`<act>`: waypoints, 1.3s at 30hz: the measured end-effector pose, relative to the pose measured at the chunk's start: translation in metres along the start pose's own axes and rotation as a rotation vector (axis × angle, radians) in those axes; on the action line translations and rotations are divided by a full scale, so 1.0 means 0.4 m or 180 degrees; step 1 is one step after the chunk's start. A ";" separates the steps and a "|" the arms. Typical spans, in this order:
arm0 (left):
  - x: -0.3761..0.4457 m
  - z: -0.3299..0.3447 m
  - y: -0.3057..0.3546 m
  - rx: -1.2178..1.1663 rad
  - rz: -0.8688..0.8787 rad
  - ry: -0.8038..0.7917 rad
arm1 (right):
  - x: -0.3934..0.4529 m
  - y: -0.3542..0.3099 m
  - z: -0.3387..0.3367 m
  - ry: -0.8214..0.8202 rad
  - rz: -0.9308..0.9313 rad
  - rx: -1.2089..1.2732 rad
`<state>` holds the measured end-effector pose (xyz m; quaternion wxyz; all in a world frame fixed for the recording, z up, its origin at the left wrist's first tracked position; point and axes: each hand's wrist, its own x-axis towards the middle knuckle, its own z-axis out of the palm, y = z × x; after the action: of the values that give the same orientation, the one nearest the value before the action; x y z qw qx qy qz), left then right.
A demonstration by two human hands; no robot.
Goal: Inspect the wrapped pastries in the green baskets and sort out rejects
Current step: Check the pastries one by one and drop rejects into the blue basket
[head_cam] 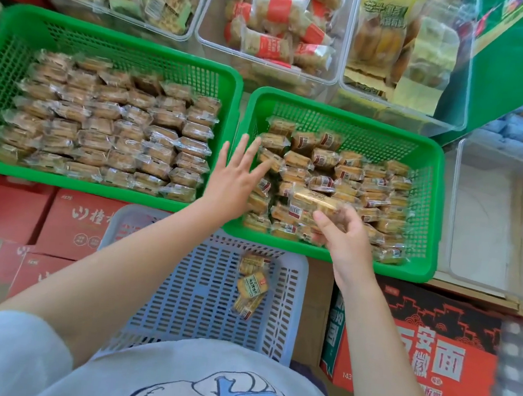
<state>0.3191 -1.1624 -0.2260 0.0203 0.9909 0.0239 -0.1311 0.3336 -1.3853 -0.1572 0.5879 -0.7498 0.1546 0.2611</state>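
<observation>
Held pastry: I see one wrapped pastry (312, 202) lifted just above the pile in the right green basket (424, 213), barcode end toward the left.
Right grip: my right hand (344, 234) pinches that pastry from below, thumb on its near edge, fingers curled under the wrapper.
Left grip: my left hand (235, 179) is spread flat with straight fingers over the gap between the two baskets; its fingertips reach the loose pastries (350, 187) at the left side of the right basket. I cannot tell whether they touch.
Right basket contents: wrapped pastries lie jumbled, many showing red labels and barcodes.
Left green basket (108, 46): packed with neat rows of wrapped pastries (110, 126), just beside the right basket.
Blue basket (200, 287): sits nearer to me, below the green ones, and holds three wrapped pastries (251, 286) close together.
Surroundings: clear bins of other packaged snacks (279, 30) stand beyond the green baskets; red cartons (69, 227) lie under the left basket, and a printed red and black carton (424, 350) sits at lower right.
</observation>
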 end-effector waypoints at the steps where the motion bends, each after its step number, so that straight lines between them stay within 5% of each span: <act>1: 0.013 0.004 0.001 0.0069 -0.0029 -0.0026 | 0.006 0.002 0.000 -0.0002 -0.0033 -0.0068; 12: 0.113 -0.010 -0.028 0.0002 -0.0305 0.0077 | 0.060 0.007 0.068 -0.0740 -0.1252 -0.1748; 20: 0.115 -0.021 -0.027 -0.0152 -0.0306 0.0102 | 0.081 0.057 0.199 -0.0653 -0.2144 -0.3412; 23: 0.095 -0.028 -0.031 -0.0484 -0.0245 0.0247 | 0.099 0.066 0.207 -0.0636 -0.2046 -0.3691; 28: -0.027 -0.025 -0.006 -0.0974 0.0293 0.1254 | 0.090 0.038 0.159 -0.0726 -0.1823 -0.3287; 34: -0.151 0.038 0.017 -0.0863 0.0880 0.0733 | 0.062 0.043 0.097 -0.0867 -0.1072 -0.3520; 39: -0.139 0.032 0.030 -0.0569 0.0802 0.0022 | 0.084 0.022 0.089 -0.0812 -0.1003 -0.3551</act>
<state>0.2630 -1.1772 -0.2234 0.1246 0.9807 -0.0890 -0.1214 0.3486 -1.3508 -0.1896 0.1505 -0.9222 -0.1911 0.3005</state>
